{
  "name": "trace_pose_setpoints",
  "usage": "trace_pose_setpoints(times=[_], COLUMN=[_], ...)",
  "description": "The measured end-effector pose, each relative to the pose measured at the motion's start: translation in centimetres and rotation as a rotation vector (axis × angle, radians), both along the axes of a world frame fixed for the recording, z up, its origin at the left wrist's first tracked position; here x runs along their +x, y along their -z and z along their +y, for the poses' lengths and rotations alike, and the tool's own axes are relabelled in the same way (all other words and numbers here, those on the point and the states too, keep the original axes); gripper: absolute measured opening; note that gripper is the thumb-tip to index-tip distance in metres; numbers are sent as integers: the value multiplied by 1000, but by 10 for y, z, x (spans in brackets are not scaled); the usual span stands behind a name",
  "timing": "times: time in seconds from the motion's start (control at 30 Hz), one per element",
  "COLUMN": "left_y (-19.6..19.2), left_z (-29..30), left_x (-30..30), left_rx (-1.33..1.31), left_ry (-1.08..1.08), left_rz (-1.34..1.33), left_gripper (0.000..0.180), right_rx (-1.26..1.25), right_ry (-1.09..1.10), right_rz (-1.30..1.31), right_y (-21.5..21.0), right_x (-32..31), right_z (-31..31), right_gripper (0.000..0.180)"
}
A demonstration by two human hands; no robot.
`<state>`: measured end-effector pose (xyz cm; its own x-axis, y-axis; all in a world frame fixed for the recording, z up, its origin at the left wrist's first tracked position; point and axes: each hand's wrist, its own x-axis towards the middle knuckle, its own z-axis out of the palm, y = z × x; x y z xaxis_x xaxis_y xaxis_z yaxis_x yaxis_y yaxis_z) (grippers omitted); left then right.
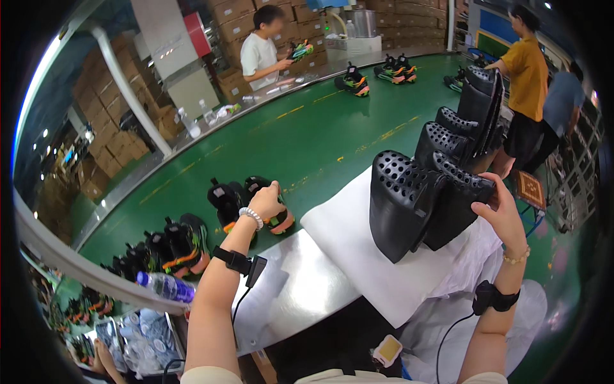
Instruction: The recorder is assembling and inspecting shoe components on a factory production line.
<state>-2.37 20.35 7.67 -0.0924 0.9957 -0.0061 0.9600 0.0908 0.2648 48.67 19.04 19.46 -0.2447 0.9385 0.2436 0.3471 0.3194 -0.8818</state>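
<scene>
My left hand point(266, 203) is closed on the top of a black sneaker point(280, 223) with orange and green trim, at the near edge of the green conveyor belt. Another black sneaker point(225, 203) stands just left of it. On the right, my right hand point(505, 214) grips the edge of a black perforated plastic shell point(455, 201), thumb on the near side. That shell leans in a stack of several like it, beside a front shell point(395, 205). The stack rests on white sheeting point(348, 233). The fingertips behind the shell are partly hidden.
Several sneakers point(182, 240) line the green belt point(256, 144) at left; others point(353, 83) stand farther along. A water bottle point(167, 287) lies by the metal ledge point(297, 272). Across the belt a person point(261, 54) holds a shoe. Two people and a stool point(531, 191) are at right.
</scene>
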Motion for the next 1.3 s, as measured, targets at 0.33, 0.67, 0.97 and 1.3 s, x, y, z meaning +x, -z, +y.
trace_pose_setpoints(times=[0.33,0.67,0.97,1.3], left_y=[44,90,84,91], left_z=[-41,-121,-119,-117], left_x=[8,29,23,20], left_rx=[679,758,710,829], left_ry=[-311,-445,-454,-479], left_rz=[-89,-700,-733,-607], left_gripper=[25,51,45,44], right_rx=[431,555,682,720], right_ry=[225,-400,-536,-402], right_rz=[197,-556,-920,-988], right_y=[-24,-32,68,121], right_x=[-5,-306,-443,-490], right_z=[-22,-71,16,9], right_gripper=[46,38,38,29])
